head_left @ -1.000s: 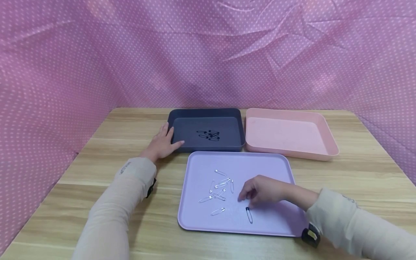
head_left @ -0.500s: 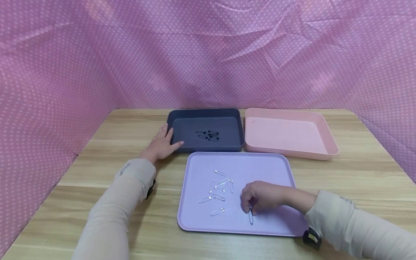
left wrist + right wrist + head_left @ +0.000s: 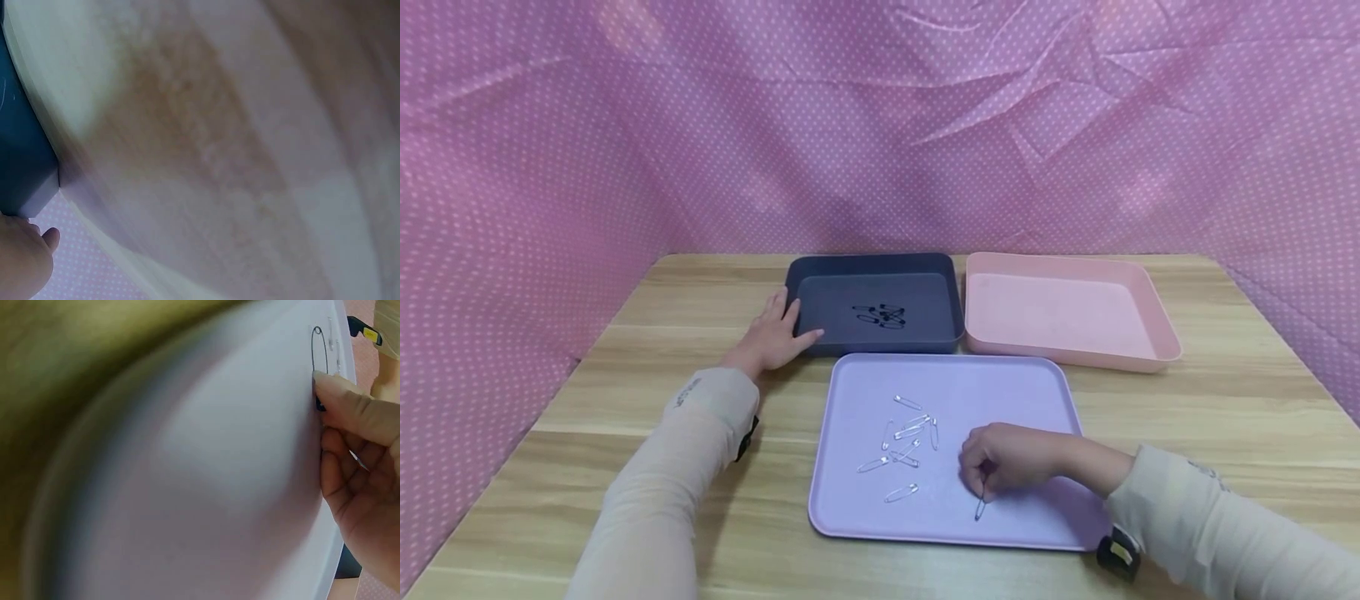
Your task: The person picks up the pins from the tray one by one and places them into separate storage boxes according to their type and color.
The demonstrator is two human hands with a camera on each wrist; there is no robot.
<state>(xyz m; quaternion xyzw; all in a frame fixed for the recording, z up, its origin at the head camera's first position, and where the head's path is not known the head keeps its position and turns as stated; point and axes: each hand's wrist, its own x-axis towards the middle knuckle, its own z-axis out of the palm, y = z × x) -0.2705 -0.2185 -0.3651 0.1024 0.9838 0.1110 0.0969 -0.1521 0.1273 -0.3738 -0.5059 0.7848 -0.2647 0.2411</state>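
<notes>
My right hand (image 3: 1015, 458) pinches a black safety pin (image 3: 981, 508) between thumb and fingertips, low over the front of the lavender tray (image 3: 1000, 383). The right wrist view shows the thumb (image 3: 350, 406) over the pin's dark head, its looped wire end (image 3: 319, 337) sticking out. Left of it on the tray lie several silver safety pins (image 3: 910, 429), some overlapping. With fingers spread, my left hand (image 3: 771, 333) rests at the left wall of the dark grey tray (image 3: 880, 346), its thumb along the front rim. A small cluster of black safety pins (image 3: 883, 317) lies inside that tray.
A pink tray (image 3: 1060, 317) stands at the back right, beside the dark one. Both sit behind the lavender tray on a wood-grain table (image 3: 1225, 433). Pink dotted cloth (image 3: 880, 125) hangs behind and at the sides.
My right hand has moved slightly toward the front of the tray and taken hold of the black safety pin, which is now turned and mostly covered by the fingers. My left hand stays put.
</notes>
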